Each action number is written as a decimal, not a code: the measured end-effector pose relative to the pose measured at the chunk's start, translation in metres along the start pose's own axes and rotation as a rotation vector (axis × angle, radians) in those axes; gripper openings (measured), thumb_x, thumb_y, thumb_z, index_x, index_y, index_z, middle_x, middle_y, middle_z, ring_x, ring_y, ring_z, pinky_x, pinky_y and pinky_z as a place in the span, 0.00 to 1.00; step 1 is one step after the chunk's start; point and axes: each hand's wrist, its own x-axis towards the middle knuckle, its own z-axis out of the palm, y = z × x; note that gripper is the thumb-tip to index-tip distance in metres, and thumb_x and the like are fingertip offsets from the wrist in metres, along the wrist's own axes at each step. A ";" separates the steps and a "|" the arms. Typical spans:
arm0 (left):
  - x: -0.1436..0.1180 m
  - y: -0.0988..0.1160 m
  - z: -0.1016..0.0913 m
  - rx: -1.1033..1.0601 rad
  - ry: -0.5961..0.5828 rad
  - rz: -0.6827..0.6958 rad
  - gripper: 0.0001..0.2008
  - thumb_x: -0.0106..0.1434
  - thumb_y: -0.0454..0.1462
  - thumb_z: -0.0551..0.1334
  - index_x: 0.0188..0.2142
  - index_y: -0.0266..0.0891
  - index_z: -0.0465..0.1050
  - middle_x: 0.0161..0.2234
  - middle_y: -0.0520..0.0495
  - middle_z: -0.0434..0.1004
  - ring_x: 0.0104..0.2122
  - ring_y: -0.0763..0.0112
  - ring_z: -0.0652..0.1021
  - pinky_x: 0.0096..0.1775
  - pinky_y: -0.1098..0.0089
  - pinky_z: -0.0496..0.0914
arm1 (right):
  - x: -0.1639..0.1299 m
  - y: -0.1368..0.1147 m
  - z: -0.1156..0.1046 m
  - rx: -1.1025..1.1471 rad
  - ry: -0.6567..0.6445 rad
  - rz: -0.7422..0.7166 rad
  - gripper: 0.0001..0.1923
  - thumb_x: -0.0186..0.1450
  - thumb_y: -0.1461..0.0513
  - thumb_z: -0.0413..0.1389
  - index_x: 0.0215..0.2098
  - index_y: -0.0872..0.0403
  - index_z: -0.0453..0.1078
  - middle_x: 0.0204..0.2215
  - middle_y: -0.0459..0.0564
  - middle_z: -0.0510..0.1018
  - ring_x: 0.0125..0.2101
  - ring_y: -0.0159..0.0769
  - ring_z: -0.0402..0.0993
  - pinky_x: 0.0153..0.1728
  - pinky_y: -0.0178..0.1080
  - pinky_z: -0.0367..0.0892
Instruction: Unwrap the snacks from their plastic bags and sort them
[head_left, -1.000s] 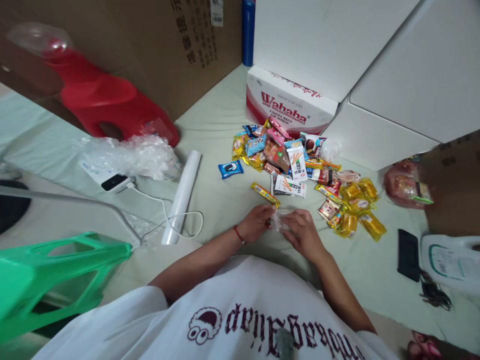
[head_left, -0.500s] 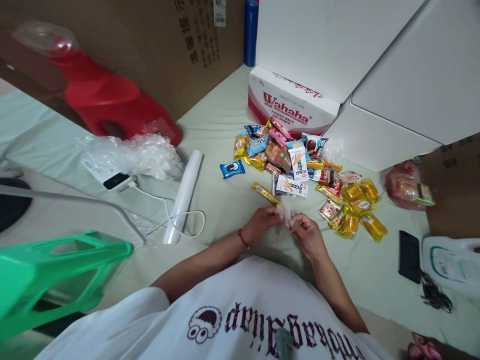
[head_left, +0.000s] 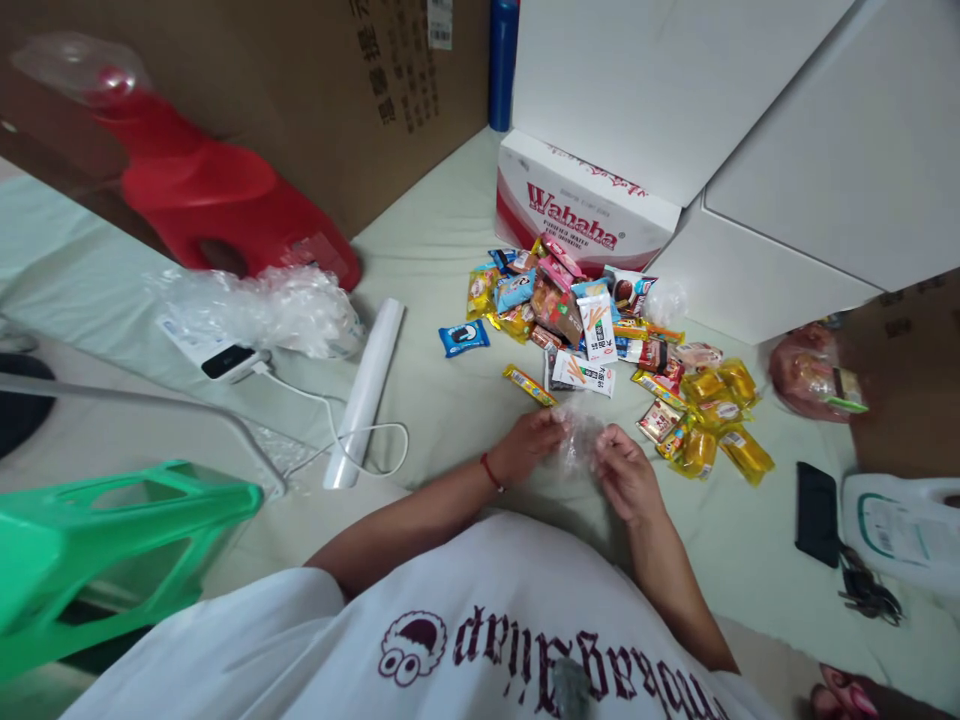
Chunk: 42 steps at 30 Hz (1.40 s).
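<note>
A clear plastic bag (head_left: pixel 578 437) is stretched between my two hands, low over the pale green sheet. My left hand (head_left: pixel 529 447), with a red string at the wrist, pinches its left side. On the opposite side, the fingers of my right hand (head_left: pixel 624 470) are closed on the bag's edge. Just beyond my left fingertips lies a thin yellow snack stick (head_left: pixel 528 385). Past the bag spreads a pile of wrapped snacks, with white packets (head_left: pixel 583 373), a blue packet (head_left: pixel 463 338) off to the left and yellow-wrapped pieces (head_left: pixel 697 452) to the right.
Behind the snacks stands a Wahaba-type carton (head_left: pixel 585 205). At left are a red jug (head_left: pixel 217 200), crumpled plastic bags (head_left: pixel 270 305), a white roll (head_left: pixel 366 395), a charging cable (head_left: pixel 330 400) and a green stool (head_left: pixel 135 510). A phone (head_left: pixel 817 512) and white bottle (head_left: pixel 904 525) lie right.
My right hand has moved a little to the right, away from my left. The plastic bag between them is spread wider. The snacks lie as before.
</note>
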 end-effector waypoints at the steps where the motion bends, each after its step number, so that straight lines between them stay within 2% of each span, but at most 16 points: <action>1: 0.000 0.001 -0.005 -0.057 -0.010 -0.028 0.21 0.53 0.52 0.74 0.35 0.38 0.75 0.32 0.48 0.76 0.32 0.69 0.76 0.38 0.68 0.72 | 0.001 -0.002 -0.006 0.050 0.039 0.011 0.21 0.53 0.49 0.74 0.29 0.50 0.70 0.23 0.40 0.68 0.23 0.29 0.61 0.27 0.33 0.64; 6: -0.003 0.007 -0.031 -0.215 0.012 -0.141 0.24 0.48 0.49 0.78 0.34 0.38 0.73 0.32 0.49 0.77 0.32 0.71 0.77 0.37 0.69 0.73 | 0.002 -0.009 -0.041 0.158 0.113 0.058 0.19 0.53 0.54 0.74 0.31 0.50 0.70 0.25 0.40 0.68 0.26 0.30 0.66 0.31 0.35 0.72; 9: -0.005 0.011 -0.034 -0.082 0.179 -0.072 0.24 0.46 0.47 0.79 0.33 0.38 0.72 0.31 0.52 0.76 0.30 0.73 0.75 0.34 0.72 0.71 | -0.001 -0.008 -0.048 0.166 0.099 0.066 0.18 0.54 0.53 0.73 0.33 0.49 0.70 0.30 0.43 0.75 0.30 0.34 0.72 0.33 0.39 0.74; 12: -0.012 0.017 -0.024 0.104 0.352 0.065 0.20 0.52 0.47 0.75 0.31 0.39 0.69 0.24 0.55 0.71 0.24 0.76 0.70 0.28 0.75 0.64 | -0.004 -0.005 -0.045 0.103 0.054 0.003 0.19 0.57 0.50 0.71 0.34 0.48 0.68 0.37 0.47 0.80 0.36 0.40 0.77 0.37 0.44 0.75; 15: -0.018 0.027 -0.006 0.133 0.262 -0.029 0.23 0.61 0.56 0.65 0.26 0.40 0.66 0.19 0.54 0.66 0.19 0.77 0.66 0.23 0.73 0.57 | -0.006 -0.005 -0.038 -0.076 -0.017 -0.148 0.19 0.63 0.47 0.66 0.31 0.49 0.66 0.42 0.50 0.79 0.41 0.42 0.77 0.42 0.45 0.74; 19: -0.010 0.038 0.018 0.064 0.150 -0.225 0.30 0.61 0.63 0.57 0.28 0.38 0.71 0.21 0.52 0.67 0.18 0.76 0.67 0.20 0.73 0.53 | -0.013 -0.014 -0.027 -0.452 -0.100 -0.373 0.12 0.69 0.52 0.61 0.34 0.49 0.71 0.47 0.52 0.77 0.48 0.42 0.75 0.50 0.44 0.70; 23: 0.009 0.034 0.031 0.101 0.167 -0.124 0.19 0.57 0.52 0.68 0.28 0.39 0.68 0.20 0.57 0.64 0.17 0.81 0.63 0.21 0.75 0.52 | -0.023 -0.023 -0.019 -0.761 -0.198 -0.486 0.08 0.73 0.55 0.56 0.37 0.49 0.72 0.49 0.53 0.76 0.50 0.42 0.74 0.52 0.44 0.68; 25: 0.014 0.028 0.032 0.121 0.145 -0.068 0.16 0.57 0.47 0.68 0.27 0.40 0.66 0.18 0.58 0.62 0.17 0.81 0.61 0.22 0.74 0.53 | -0.027 -0.023 -0.019 -0.809 -0.211 -0.496 0.09 0.74 0.56 0.55 0.37 0.49 0.72 0.48 0.53 0.77 0.49 0.42 0.75 0.51 0.43 0.68; 28: 0.013 0.018 0.029 0.209 0.239 0.030 0.11 0.57 0.42 0.67 0.32 0.39 0.68 0.23 0.56 0.66 0.22 0.77 0.64 0.27 0.73 0.60 | -0.029 -0.021 -0.023 -0.817 -0.202 -0.491 0.09 0.74 0.56 0.55 0.36 0.49 0.70 0.46 0.52 0.77 0.49 0.41 0.75 0.50 0.41 0.68; 31: 0.007 0.017 0.025 0.444 0.401 0.318 0.23 0.49 0.35 0.73 0.45 0.41 0.73 0.43 0.46 0.75 0.40 0.66 0.73 0.42 0.68 0.69 | -0.030 -0.020 -0.024 -0.824 -0.203 -0.496 0.09 0.74 0.57 0.55 0.35 0.49 0.70 0.45 0.52 0.77 0.48 0.41 0.75 0.49 0.41 0.68; 32: 0.006 0.019 0.024 0.519 0.385 0.407 0.27 0.48 0.35 0.74 0.48 0.42 0.74 0.50 0.43 0.74 0.48 0.61 0.73 0.48 0.64 0.69 | -0.031 -0.020 -0.023 -0.825 -0.218 -0.498 0.09 0.74 0.57 0.55 0.36 0.49 0.70 0.45 0.52 0.77 0.47 0.40 0.75 0.48 0.40 0.68; 34: 0.005 0.024 0.025 0.609 0.247 0.497 0.21 0.52 0.37 0.74 0.47 0.44 0.78 0.54 0.41 0.73 0.56 0.54 0.70 0.57 0.59 0.64 | -0.032 -0.021 -0.020 -0.821 -0.264 -0.493 0.09 0.74 0.57 0.55 0.36 0.49 0.71 0.45 0.52 0.77 0.45 0.40 0.75 0.47 0.40 0.69; 36: 0.007 0.029 0.028 0.586 0.140 0.480 0.08 0.60 0.41 0.69 0.39 0.43 0.79 0.46 0.42 0.77 0.52 0.55 0.73 0.57 0.58 0.64 | -0.033 -0.022 -0.017 -0.782 -0.298 -0.460 0.09 0.73 0.56 0.56 0.36 0.49 0.72 0.42 0.52 0.78 0.42 0.39 0.75 0.45 0.40 0.69; 37: 0.009 0.030 0.029 0.538 0.136 0.450 0.07 0.63 0.43 0.66 0.36 0.42 0.77 0.40 0.44 0.77 0.46 0.58 0.74 0.54 0.59 0.66 | -0.033 -0.022 -0.016 -0.735 -0.290 -0.435 0.09 0.72 0.56 0.58 0.35 0.50 0.72 0.41 0.51 0.78 0.41 0.39 0.75 0.44 0.40 0.70; 39: 0.012 0.029 0.029 0.409 0.202 0.388 0.11 0.65 0.46 0.63 0.34 0.42 0.72 0.32 0.48 0.74 0.36 0.64 0.73 0.46 0.64 0.68 | -0.032 -0.020 -0.019 -0.575 -0.214 -0.386 0.10 0.68 0.54 0.62 0.33 0.50 0.72 0.37 0.50 0.77 0.37 0.38 0.74 0.40 0.39 0.70; 42: 0.017 0.022 0.025 0.216 0.323 0.331 0.13 0.66 0.48 0.62 0.34 0.42 0.65 0.28 0.53 0.69 0.30 0.70 0.70 0.38 0.69 0.67 | -0.026 -0.015 -0.032 -0.240 -0.036 -0.322 0.16 0.62 0.51 0.68 0.30 0.50 0.69 0.32 0.46 0.74 0.33 0.36 0.72 0.36 0.38 0.69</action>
